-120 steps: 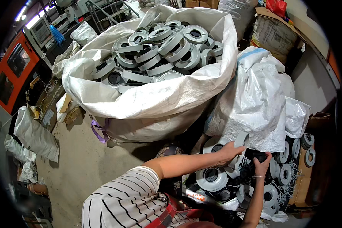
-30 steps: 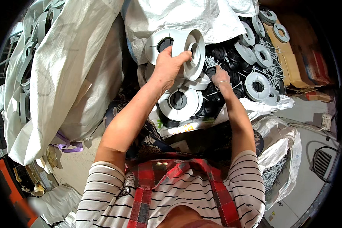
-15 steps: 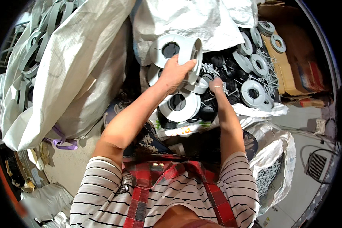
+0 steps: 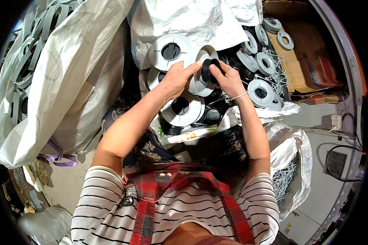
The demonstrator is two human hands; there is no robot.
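Observation:
My left hand grips a light grey plastic flanged ring, tilted on its side above the pile. A round black ribbed cap is pinched in my right hand, thumb and fingers around it. The cap sits right at the ring's opening; whether it is inside cannot be made out. Behind my left hand lies a pale grey disc with a black centre. Below the held ring rests another grey disc, with black caps beside it.
More grey rings and thin pale pins lie to the right, by a cardboard box. A tall white sack stands left, with grey rings beyond. An open white bag of pins sits lower right, near a black cable.
My right hand has come up from the pile with a black cap and met the grey ring in my left hand. The view has shifted slightly.

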